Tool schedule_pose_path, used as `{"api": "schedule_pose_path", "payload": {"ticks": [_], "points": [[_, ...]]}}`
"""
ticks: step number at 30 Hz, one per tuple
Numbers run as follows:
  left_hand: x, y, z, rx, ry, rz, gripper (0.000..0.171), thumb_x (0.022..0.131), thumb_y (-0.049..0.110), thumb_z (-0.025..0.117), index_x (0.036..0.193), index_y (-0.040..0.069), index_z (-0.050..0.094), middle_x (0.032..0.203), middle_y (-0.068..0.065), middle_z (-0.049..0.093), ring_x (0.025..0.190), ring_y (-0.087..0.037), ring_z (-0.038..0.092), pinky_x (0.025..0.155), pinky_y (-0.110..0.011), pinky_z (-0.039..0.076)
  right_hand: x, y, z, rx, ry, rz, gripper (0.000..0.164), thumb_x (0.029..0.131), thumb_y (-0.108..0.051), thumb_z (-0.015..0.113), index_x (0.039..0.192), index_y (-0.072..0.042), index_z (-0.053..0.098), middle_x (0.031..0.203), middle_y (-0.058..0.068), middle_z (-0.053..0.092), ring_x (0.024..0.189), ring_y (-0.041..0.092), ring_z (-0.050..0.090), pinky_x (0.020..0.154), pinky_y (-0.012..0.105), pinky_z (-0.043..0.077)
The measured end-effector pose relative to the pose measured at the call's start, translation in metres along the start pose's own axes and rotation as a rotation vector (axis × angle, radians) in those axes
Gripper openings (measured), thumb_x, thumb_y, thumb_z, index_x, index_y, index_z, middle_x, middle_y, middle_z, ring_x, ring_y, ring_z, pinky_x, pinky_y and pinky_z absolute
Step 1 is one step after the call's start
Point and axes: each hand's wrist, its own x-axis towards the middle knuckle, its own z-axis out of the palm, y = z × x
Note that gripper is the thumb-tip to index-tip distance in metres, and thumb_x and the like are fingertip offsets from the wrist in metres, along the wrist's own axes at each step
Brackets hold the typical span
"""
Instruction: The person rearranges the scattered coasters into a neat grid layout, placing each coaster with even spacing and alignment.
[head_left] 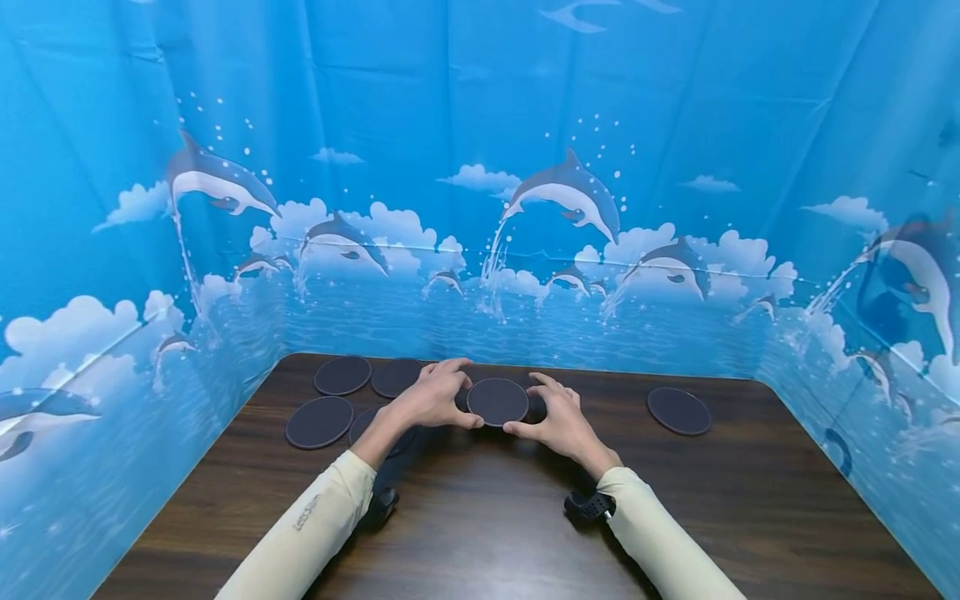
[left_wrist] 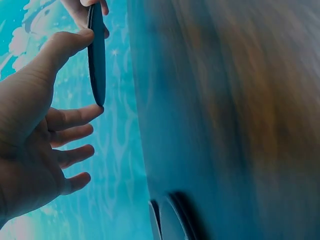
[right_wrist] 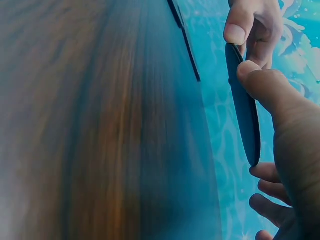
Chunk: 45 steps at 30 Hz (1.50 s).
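Note:
A round, flat, dark coaster [head_left: 497, 402] is held up off the table between my two hands. My left hand [head_left: 433, 398] grips its left side, thumb at the near edge and index fingertip at the far edge, the other fingers spread free. On the opposite side my right hand [head_left: 558, 419] holds it the same way. Both wrist views show the coaster [left_wrist: 97, 60] almost edge-on, as a thin disc [right_wrist: 243, 107] spanned by thumb and index finger.
Several similar coasters [head_left: 319, 422] lie in a group at the table's back left, one partly hidden under my left forearm. Another single coaster [head_left: 678, 411] lies at the back right. A blue dolphin-print curtain [head_left: 480, 317] surrounds the dark wooden table [head_left: 480, 533].

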Motion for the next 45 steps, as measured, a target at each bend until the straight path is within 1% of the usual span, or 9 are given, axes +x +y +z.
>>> {"api": "schedule_pose_path", "payload": {"ticks": [8, 15, 21, 28, 31, 35, 39, 42, 45], "points": [[0.003, 0.024, 0.006, 0.005, -0.011, 0.04, 0.063, 0.08, 0.06, 0.081, 0.118, 0.01, 0.071, 0.158, -0.013, 0.038, 0.146, -0.032, 0.031, 0.116, -0.058, 0.019, -0.023, 0.008, -0.019, -0.013, 0.028, -0.011, 0.082, 0.075, -0.065, 0.082, 0.126, -0.003, 0.069, 0.156, 0.01, 0.043, 0.14, 0.038, 0.036, 0.109, 0.065, 0.025], [0.001, 0.04, 0.011, 0.027, 0.004, 0.068, 0.064, 0.079, 0.062, 0.08, 0.116, 0.011, 0.07, 0.157, -0.013, 0.038, 0.146, -0.029, 0.031, 0.115, -0.059, 0.02, -0.04, 0.015, -0.024, -0.032, 0.026, -0.003, 0.085, 0.074, -0.072, 0.078, 0.124, -0.003, 0.07, 0.155, 0.008, 0.044, 0.139, 0.036, 0.041, 0.109, 0.067, 0.027], [-0.003, 0.039, 0.014, 0.028, -0.024, 0.048, 0.065, 0.079, 0.065, 0.079, 0.116, 0.012, 0.069, 0.157, -0.013, 0.039, 0.145, -0.028, 0.033, 0.115, -0.06, 0.022, -0.043, 0.016, -0.019, -0.023, 0.007, 0.014, 0.086, 0.073, -0.074, 0.077, 0.125, -0.006, 0.07, 0.155, 0.004, 0.043, 0.136, 0.038, 0.044, 0.106, 0.066, 0.034], [-0.005, 0.033, 0.019, 0.0, -0.075, 0.012, 0.065, 0.077, 0.066, 0.079, 0.114, 0.013, 0.069, 0.157, -0.014, 0.038, 0.141, -0.031, 0.04, 0.11, -0.063, 0.029, -0.042, 0.013, -0.016, -0.01, -0.046, 0.044, 0.081, 0.073, -0.07, 0.08, 0.124, -0.008, 0.069, 0.156, 0.004, 0.041, 0.132, 0.029, 0.051, 0.101, 0.052, 0.046], [-0.005, 0.032, 0.019, -0.015, -0.091, 0.004, 0.063, 0.077, 0.064, 0.081, 0.11, 0.012, 0.068, 0.157, -0.015, 0.038, 0.14, -0.032, 0.041, 0.109, -0.065, 0.03, -0.041, 0.012, -0.015, -0.016, -0.056, 0.042, 0.08, 0.073, -0.07, 0.08, 0.122, -0.008, 0.07, 0.156, 0.005, 0.042, 0.131, 0.029, 0.052, 0.1, 0.051, 0.047], [-0.005, 0.035, 0.02, -0.017, -0.137, -0.012, 0.06, 0.077, 0.062, 0.082, 0.105, 0.011, 0.067, 0.158, -0.017, 0.036, 0.143, -0.033, 0.038, 0.108, -0.067, 0.03, -0.042, 0.01, -0.014, -0.054, -0.082, 0.034, 0.078, 0.073, -0.071, 0.079, 0.12, -0.009, 0.071, 0.155, 0.006, 0.043, 0.13, 0.031, 0.053, 0.101, 0.052, 0.046], [-0.006, 0.038, 0.021, 0.026, -0.182, -0.02, 0.059, 0.078, 0.063, 0.081, 0.106, 0.012, 0.067, 0.158, -0.016, 0.035, 0.144, -0.033, 0.035, 0.106, -0.067, 0.033, -0.043, 0.01, -0.013, -0.094, -0.116, 0.032, 0.079, 0.073, -0.072, 0.079, 0.119, -0.009, 0.072, 0.154, 0.008, 0.044, 0.134, 0.033, 0.048, 0.106, 0.057, 0.038], [-0.007, 0.041, 0.021, 0.054, -0.198, -0.016, 0.059, 0.079, 0.063, 0.08, 0.106, 0.012, 0.069, 0.158, -0.016, 0.035, 0.145, -0.033, 0.034, 0.105, -0.067, 0.034, -0.043, 0.009, -0.013, -0.115, -0.133, 0.034, 0.079, 0.072, -0.071, 0.08, 0.118, -0.008, 0.073, 0.153, 0.008, 0.046, 0.138, 0.033, 0.043, 0.11, 0.061, 0.031], [-0.008, 0.043, 0.021, 0.068, -0.204, -0.011, 0.057, 0.079, 0.062, 0.081, 0.105, 0.012, 0.07, 0.158, -0.016, 0.036, 0.144, -0.031, 0.035, 0.104, -0.067, 0.036, -0.043, 0.008, -0.013, -0.129, -0.136, 0.035, 0.078, 0.071, -0.07, 0.082, 0.117, -0.007, 0.074, 0.151, 0.008, 0.048, 0.139, 0.032, 0.042, 0.111, 0.061, 0.03]]}}
